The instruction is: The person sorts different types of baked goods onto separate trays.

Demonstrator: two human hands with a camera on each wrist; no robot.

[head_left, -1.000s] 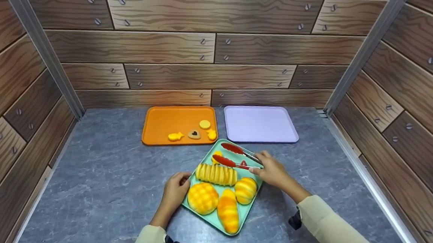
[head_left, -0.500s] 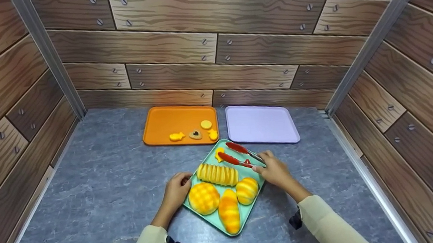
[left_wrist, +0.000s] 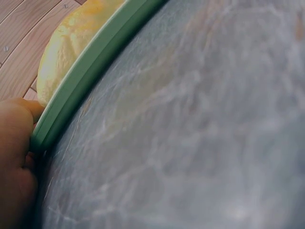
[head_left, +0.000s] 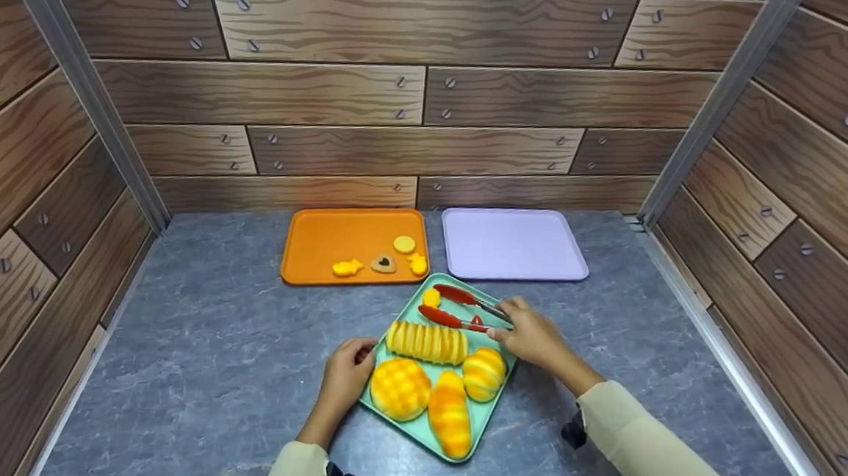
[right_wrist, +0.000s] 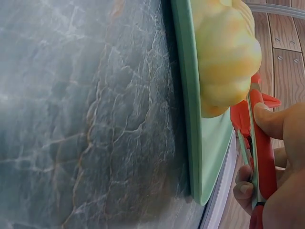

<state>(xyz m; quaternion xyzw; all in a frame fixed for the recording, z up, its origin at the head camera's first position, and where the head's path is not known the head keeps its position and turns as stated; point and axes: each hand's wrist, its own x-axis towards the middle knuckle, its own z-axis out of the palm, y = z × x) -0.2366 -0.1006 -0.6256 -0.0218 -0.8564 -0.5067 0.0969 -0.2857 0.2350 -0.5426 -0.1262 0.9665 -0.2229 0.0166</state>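
My left hand [head_left: 347, 371] grips the left rim of a green tray [head_left: 414, 439], its thumb over the edge in the left wrist view. Red-tipped tongs [head_left: 445, 316] are held in my right hand [head_left: 537, 336] above the tray's far corner, their two arms spread. A small yellow fish-shaped piece [head_left: 431, 297] lies by the tong tips, partly hidden by them. A small red piece [head_left: 476, 321] shows between the tong arms. On the tray sit a ridged loaf [head_left: 426, 342], a round checkered bun [head_left: 400, 389], a long roll [head_left: 449, 417] and a striped round bun [head_left: 484, 374].
Behind and to the left, an orange tray [head_left: 343, 235] bears two yellow fish pieces, a heart cookie [head_left: 383, 263] and a yellow disc [head_left: 404, 244]. A lilac tray [head_left: 513, 243] stands at the back right. Wood-patterned walls enclose the grey table.
The tongs first shifted slightly right, then came back left and down, their tips closer about the small yellow piece. My left hand keeps its place on the tray.
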